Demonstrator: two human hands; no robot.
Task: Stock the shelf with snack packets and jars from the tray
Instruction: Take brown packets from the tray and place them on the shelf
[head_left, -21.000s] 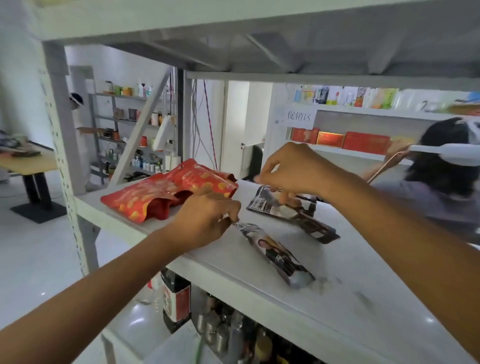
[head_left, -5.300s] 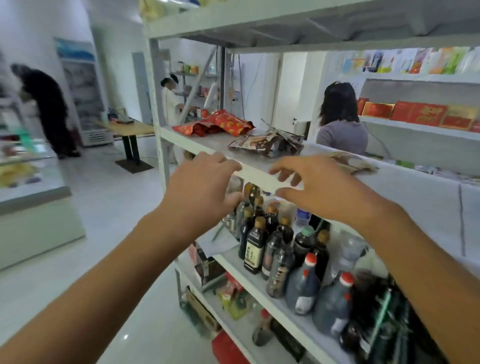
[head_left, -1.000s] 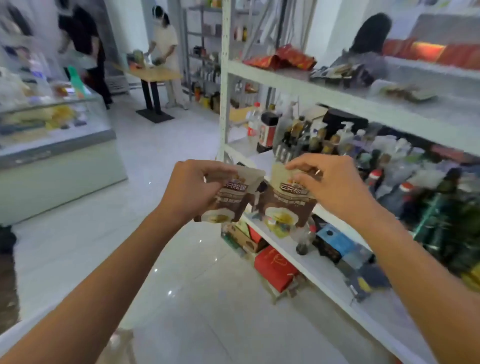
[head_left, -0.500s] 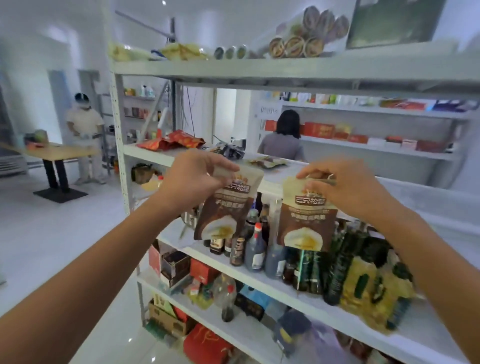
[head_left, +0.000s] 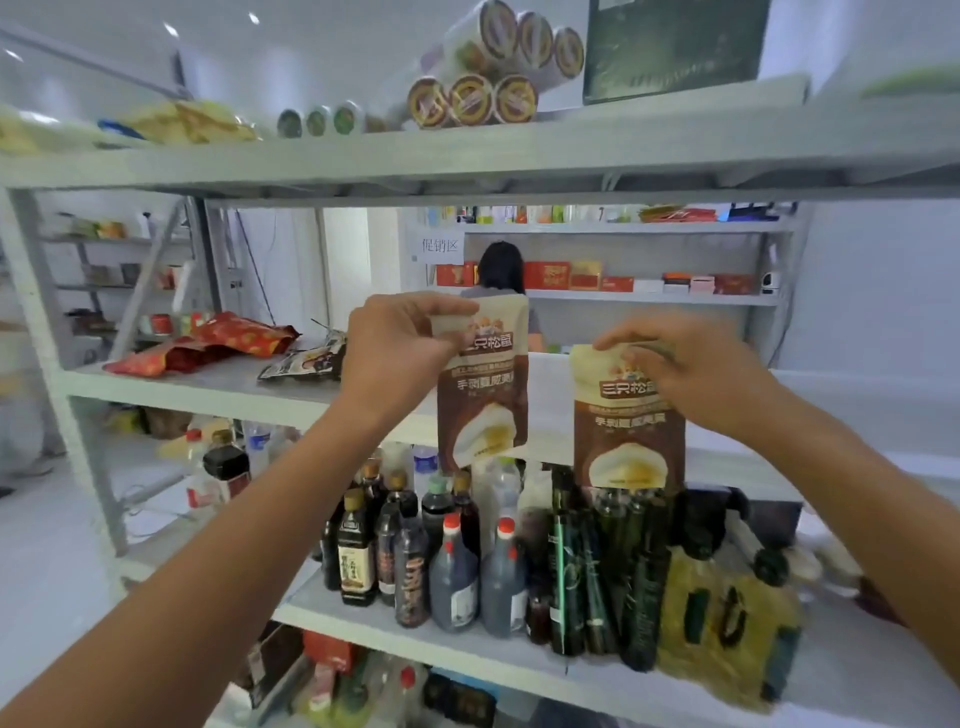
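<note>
Snack packets, two, alike: cream top, brown body, pale round picture low down; left packet (head_left: 483, 395) pinched at its top by the left grip (head_left: 395, 353); right packet (head_left: 628, 431) pinched likewise by the right grip (head_left: 696, 374); both hang upright before the middle shelf (head_left: 208, 400), which carries red packets (head_left: 208, 343); lower shelf (head_left: 363, 623) holds bottles (head_left: 452, 561).

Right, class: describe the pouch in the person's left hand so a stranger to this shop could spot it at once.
Find the grey shelving unit and its middle shelf, where red packets lie. Before that shelf's edge hang two brown-and-cream pouches. Yours is the left pouch, pinched by the left hand: higher than the right pouch and nearer the red packets.
</note>
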